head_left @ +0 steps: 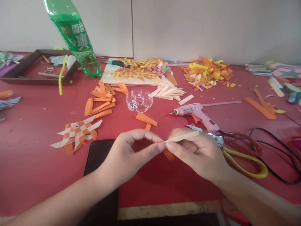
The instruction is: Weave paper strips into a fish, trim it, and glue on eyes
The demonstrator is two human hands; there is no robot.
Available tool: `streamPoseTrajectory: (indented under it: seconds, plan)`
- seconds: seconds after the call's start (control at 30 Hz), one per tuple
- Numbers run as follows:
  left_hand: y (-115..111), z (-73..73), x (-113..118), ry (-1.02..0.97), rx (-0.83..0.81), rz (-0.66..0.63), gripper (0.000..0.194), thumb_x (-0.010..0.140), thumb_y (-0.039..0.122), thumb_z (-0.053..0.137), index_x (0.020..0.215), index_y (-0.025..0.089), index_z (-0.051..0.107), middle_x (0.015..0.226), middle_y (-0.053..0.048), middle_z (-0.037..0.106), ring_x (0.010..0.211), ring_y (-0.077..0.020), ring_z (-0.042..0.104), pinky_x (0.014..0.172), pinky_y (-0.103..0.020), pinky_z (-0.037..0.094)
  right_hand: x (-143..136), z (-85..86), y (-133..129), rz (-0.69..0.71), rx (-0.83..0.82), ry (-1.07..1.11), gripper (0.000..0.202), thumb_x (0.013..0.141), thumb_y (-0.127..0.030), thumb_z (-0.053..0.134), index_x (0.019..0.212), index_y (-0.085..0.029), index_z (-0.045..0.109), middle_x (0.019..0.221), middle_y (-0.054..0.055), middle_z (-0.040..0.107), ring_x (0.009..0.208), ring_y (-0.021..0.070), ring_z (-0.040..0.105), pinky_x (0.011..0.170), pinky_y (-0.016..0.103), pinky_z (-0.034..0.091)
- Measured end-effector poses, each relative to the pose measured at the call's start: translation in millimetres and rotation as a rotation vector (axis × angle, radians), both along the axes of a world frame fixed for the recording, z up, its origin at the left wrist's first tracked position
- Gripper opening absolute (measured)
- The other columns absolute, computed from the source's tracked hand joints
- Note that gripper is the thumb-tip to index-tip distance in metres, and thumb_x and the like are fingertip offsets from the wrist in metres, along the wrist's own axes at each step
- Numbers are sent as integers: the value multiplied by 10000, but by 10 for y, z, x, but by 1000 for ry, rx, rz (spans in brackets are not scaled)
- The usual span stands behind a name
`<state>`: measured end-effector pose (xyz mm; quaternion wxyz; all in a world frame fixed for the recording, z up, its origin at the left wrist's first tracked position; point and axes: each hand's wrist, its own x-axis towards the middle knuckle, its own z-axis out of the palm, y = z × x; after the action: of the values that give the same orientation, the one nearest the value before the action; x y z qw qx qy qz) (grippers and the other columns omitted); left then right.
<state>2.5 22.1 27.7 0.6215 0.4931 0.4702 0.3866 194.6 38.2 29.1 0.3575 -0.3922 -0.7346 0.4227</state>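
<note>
Between the fingertips of both hands is a cream paper strip [184, 137], its free end pointing up to the right. My left hand [134, 149] pinches it with thumb and forefinger. Thumb and fingers of my right hand [196, 153] close on it from the other side. An orange paper strip [168, 154] hangs just below the meeting fingertips; whether it joins the cream one I cannot tell. Beyond the hands lies a folded orange strip [147, 119]. To the left is a woven orange and cream paper fish [78, 133] with small eyes.
A pink glue gun [199, 113] and yellow-and-red-handled scissors [244, 163] lie right, beside black cable. Orange strips [103, 97], cream strips [168, 91] and a clear compartment dish [139, 100] sit ahead. A green bottle [77, 40] stands back left. A black phone-like slab [101, 153] lies near my left hand.
</note>
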Motion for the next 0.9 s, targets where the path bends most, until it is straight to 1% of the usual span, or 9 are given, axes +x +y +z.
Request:
streamPoseTrajectory:
  seconds: [0.13, 0.23, 0.33, 0.4, 0.47, 0.6, 0.67, 0.77, 0.9]
  plan:
    - [-1, -21, -15, -39, -54, 75, 105, 809, 340, 745, 812, 234, 747, 789, 39, 740, 730, -73, 652, 676, -125, 493, 98, 41, 49, -38, 159, -123, 111, 876, -183, 620, 943, -254, 674, 807, -14, 679, 698, 111, 625, 648, 242, 510]
    - [19, -52, -28, -94, -116, 144, 101, 799, 348, 756, 806, 248, 756, 780, 50, 732, 696, -47, 624, 643, -98, 467, 293, 152, 101, -169, 331, -253, 68, 874, -205, 624, 909, -257, 651, 873, -5, 690, 776, 127, 648, 698, 242, 513]
    - [31, -59, -42, -95, -116, 172, 105, 799, 346, 757, 778, 243, 756, 749, 51, 720, 679, -40, 607, 632, -90, 458, 542, 265, 181, -297, 399, -495, 80, 883, -284, 616, 944, -285, 668, 948, -8, 724, 835, 147, 679, 692, 247, 506]
    - [23, -47, -49, -76, -93, 176, 111, 799, 350, 754, 775, 242, 752, 731, 48, 715, 667, -45, 606, 617, -95, 461, 681, 285, 263, -306, 355, -736, 147, 885, -366, 576, 972, -306, 679, 946, -17, 742, 790, 169, 692, 643, 274, 495]
    - [7, -31, -52, -51, -56, 170, 106, 800, 342, 752, 778, 239, 748, 725, 43, 714, 659, -54, 612, 606, -104, 470, 767, 249, 360, -351, 274, -919, 203, 884, -371, 522, 979, -283, 678, 981, 10, 746, 824, 211, 697, 668, 315, 497]
    - [-8, -26, -48, 9, -25, 195, 120, 804, 351, 744, 783, 232, 744, 692, 39, 687, 616, -53, 581, 571, -112, 467, 821, 97, 520, -584, 165, -1141, 342, 835, -363, 469, 1039, -147, 639, 1103, 177, 690, 1019, 343, 643, 800, 431, 488]
    - [5, -40, -45, 0, -49, 236, 136, 805, 364, 740, 794, 228, 743, 674, 37, 668, 608, -53, 563, 567, -116, 463, 832, 36, 554, -565, 83, -1193, 336, 837, -369, 420, 964, -148, 639, 1042, 190, 690, 990, 351, 645, 789, 439, 486]
    - [32, -62, -40, -92, -100, 252, 129, 805, 353, 743, 826, 226, 745, 667, 34, 656, 617, -57, 563, 572, -126, 464, 857, -18, 568, -476, 32, -1168, 304, 835, -397, 388, 792, -207, 622, 951, 135, 697, 915, 306, 662, 770, 403, 489]
    - [48, -70, -31, -160, -155, 237, 117, 788, 321, 764, 835, 218, 735, 678, 36, 652, 613, -50, 552, 560, -122, 447, 916, -62, 585, -517, 18, -1116, 327, 811, -465, 409, 859, -219, 619, 957, 124, 708, 876, 296, 672, 716, 384, 494]
